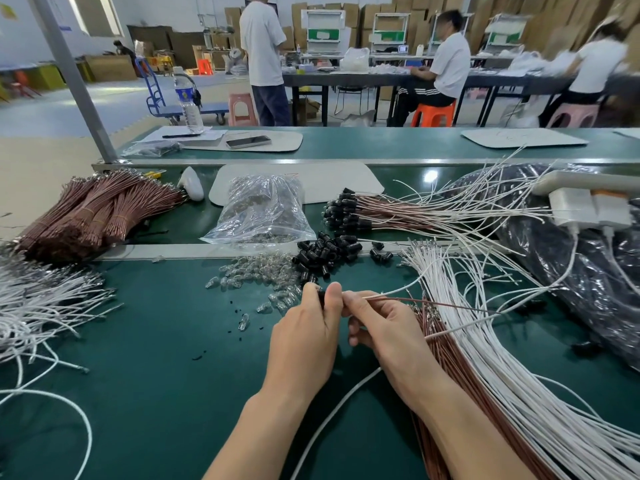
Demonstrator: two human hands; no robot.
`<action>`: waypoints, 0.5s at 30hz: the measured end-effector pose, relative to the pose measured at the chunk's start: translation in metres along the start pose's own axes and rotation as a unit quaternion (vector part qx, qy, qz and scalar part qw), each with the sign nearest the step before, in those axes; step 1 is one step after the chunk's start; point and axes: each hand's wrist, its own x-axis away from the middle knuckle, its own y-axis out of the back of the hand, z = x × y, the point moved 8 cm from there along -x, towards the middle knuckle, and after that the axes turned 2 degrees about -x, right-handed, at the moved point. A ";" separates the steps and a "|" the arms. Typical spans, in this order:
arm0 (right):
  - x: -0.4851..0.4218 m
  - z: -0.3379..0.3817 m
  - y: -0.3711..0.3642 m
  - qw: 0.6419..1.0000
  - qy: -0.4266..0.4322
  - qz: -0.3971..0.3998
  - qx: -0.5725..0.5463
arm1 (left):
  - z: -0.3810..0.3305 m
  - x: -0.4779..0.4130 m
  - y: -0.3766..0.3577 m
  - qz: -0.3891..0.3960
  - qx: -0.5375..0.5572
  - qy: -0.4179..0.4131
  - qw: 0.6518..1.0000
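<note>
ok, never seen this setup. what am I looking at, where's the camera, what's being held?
One picture, from a camera worn on the worker's head, looking down at their own bare hands; no machine. The left hand pinches a small black socket; the right hand pinches a brown wire and a white wire at it. On the green bench lie loose black sockets, small clear bulbs, a bag of bulbs, brown wire bundles and white wires.

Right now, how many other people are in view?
4: standing person in white shirt, seated person in striped trousers, seated person far right, crouching person by cartons far left. Others may be hidden.
</note>
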 end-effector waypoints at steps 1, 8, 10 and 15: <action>0.000 0.001 -0.001 1.000 0.003 0.000 0.003 | 0.000 0.000 0.000 0.000 0.024 -0.003 1.000; -0.002 0.004 -0.002 0.999 0.011 0.008 -0.041 | -0.004 -0.001 0.001 0.020 0.139 -0.032 0.990; -0.001 0.004 -0.004 0.999 0.020 0.019 -0.021 | -0.006 0.001 0.002 0.019 0.137 -0.030 0.990; 0.001 0.006 -0.004 0.999 0.025 0.011 0.034 | 0.001 -0.001 0.004 0.001 0.107 0.009 0.994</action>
